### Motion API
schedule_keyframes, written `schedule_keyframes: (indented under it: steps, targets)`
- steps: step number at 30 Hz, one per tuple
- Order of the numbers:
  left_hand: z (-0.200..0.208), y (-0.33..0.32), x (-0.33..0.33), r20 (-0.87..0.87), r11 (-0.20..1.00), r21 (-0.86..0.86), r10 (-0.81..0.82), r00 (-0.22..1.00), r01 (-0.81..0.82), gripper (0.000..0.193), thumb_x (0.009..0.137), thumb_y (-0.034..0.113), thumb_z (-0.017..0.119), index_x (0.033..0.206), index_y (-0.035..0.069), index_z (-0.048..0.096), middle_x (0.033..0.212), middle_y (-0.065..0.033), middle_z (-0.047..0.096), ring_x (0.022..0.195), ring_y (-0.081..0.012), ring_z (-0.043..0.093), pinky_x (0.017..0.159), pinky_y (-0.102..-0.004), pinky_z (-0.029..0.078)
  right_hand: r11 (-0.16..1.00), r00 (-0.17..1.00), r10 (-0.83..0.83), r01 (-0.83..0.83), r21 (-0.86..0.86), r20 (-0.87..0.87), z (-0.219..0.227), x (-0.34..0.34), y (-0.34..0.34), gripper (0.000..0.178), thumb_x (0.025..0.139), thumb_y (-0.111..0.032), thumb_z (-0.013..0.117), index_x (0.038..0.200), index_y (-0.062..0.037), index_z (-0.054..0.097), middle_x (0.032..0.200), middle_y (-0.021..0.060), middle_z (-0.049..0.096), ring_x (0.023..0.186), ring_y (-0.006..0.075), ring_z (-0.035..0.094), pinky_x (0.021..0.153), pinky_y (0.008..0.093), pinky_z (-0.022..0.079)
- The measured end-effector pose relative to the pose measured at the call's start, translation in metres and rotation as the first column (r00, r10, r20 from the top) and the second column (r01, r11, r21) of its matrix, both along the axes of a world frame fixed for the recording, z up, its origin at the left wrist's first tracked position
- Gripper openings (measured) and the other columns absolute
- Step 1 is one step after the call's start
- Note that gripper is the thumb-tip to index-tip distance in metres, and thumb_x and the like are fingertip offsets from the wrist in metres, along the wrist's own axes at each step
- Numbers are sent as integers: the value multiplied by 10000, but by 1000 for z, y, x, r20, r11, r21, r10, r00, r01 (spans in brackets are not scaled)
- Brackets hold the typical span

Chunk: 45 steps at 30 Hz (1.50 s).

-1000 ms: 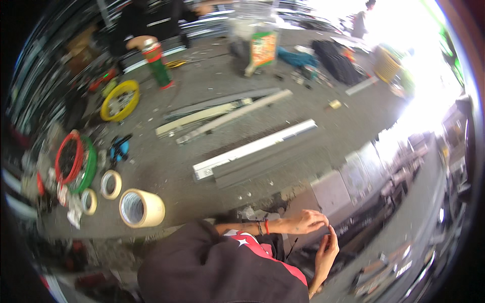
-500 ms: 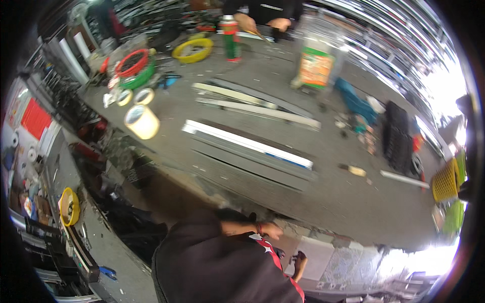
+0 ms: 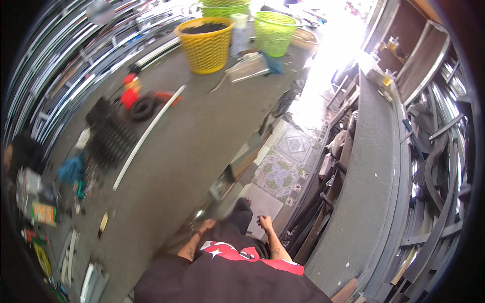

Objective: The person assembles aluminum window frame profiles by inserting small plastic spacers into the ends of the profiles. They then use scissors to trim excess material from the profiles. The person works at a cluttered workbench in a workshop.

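Note:
My left hand [image 3: 206, 225] hangs low beside the near edge of a long grey workbench [image 3: 172, 166]. Its fingers are blurred, and nothing shows in it. Over the pale floor tile to the right, my right hand [image 3: 264, 222] is loosely curled, and I see no object in it. Neither hand touches the bench top. On the bench lie a long white strip [image 3: 146, 139], a black ridged piece [image 3: 108, 132], a dark roll [image 3: 144, 108] and a short tool with a pale handle [image 3: 103, 223].
A yellow basket [image 3: 206, 48] with dark contents and a green basket [image 3: 274, 34] stand at the bench's far end. A narrow tiled aisle [image 3: 283, 174] runs ahead, bounded by a grey ledge [image 3: 371, 166] on the right. Metal profiles fill racks [image 3: 76, 60] at left.
My view has swung right, from facing across the bench to looking along the aisle. The baskets and ledge have come into full view; the white tape rolls have left it.

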<state>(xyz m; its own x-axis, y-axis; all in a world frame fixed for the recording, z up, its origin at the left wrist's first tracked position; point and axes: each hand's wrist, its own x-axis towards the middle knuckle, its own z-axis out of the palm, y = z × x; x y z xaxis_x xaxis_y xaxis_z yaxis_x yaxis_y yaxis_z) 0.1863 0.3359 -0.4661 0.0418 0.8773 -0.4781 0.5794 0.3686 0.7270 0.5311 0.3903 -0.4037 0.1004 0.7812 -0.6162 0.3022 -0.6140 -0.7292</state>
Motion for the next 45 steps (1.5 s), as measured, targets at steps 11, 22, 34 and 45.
schedule_keyframes:
  steps: [11, 22, 34, 45]
  targets:
    - [40, 312, 59, -17, 985, -86, -154, 988, 152, 372, 885, 313, 546, 1124, 39, 623, 1113, -218, 621, 1031, -339, 605, 870, -419, 469, 999, 999, -23, 23, 33, 24, 32, 148, 283, 317, 896, -241, 546, 1063, -4, 675, 767, 93, 696, 577, 146, 639, 494, 297, 508]
    - [86, 524, 162, -49, 988, -62, -143, 989, 140, 384, 891, 249, 491, 1194, 22, 555, 1197, -250, 549, 1118, -381, 531, 943, -440, 425, 860, 864, 493, -466, -208, 101, -39, 190, 511, 291, 843, -239, 584, 1013, -32, 697, 870, 120, 721, 671, 213, 682, 610, 354, 549]
    - [186, 523, 292, -263, 969, -227, 40, 964, -102, 414, 898, 179, 432, 1271, 4, 481, 1289, -285, 471, 1212, -428, 450, 1022, -463, 377, -26, -84, 952, -981, 193, -296, 187, 228, 716, 622, 944, -552, 464, 1243, -19, 582, 1216, 180, 615, 1167, 279, 548, 1000, 386, 409]
    - [434, 607, 367, 313, 991, 75, -128, 941, 109, 388, 905, 204, 482, 1262, 52, 479, 1283, -167, 486, 1206, -321, 477, 989, -380, 394, 172, 210, 977, -752, 636, -15, 173, 167, 754, 328, 833, -260, 672, 1055, -20, 656, 1056, 200, 646, 950, 361, 625, 804, 450, 490]
